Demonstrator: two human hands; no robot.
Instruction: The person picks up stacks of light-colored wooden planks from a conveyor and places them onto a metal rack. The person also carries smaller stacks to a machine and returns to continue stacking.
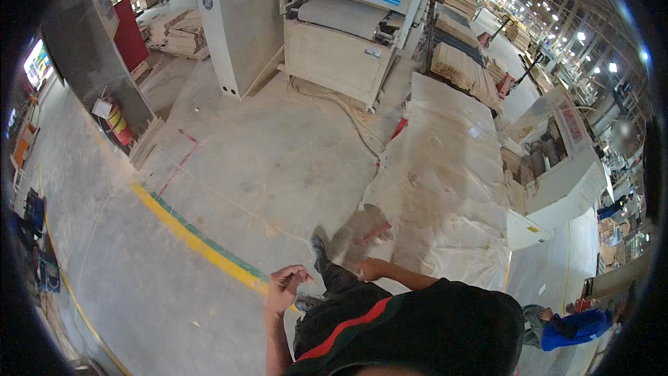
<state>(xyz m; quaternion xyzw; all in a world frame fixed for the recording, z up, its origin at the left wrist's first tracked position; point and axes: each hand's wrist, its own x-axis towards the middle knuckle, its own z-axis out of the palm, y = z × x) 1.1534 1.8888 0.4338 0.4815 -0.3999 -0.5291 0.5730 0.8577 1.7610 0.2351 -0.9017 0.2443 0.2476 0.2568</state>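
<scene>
My left hand [287,287] is raised beside my left leg, its fingers loosely bent and apart, with nothing visible in it. My right hand [371,269] hangs at the front of my right thigh, back of the hand toward me. Its fingers are mostly hidden and dim, so their pose is unclear. Below are my dark trousers [339,280] and a shoe [319,245] on the concrete floor. Nearest to my right arm lies a long stack covered in pale plastic sheeting [452,188]. Neither hand touches it.
Ahead stands a wide conveyor-fed machine [341,49] with a cable [348,108] on the floor. Stacked boards [463,73] and another machine [557,188] are at right. A person in blue [577,327] is at lower right. A fire extinguisher [117,125] and yellow floor line [188,237] are left.
</scene>
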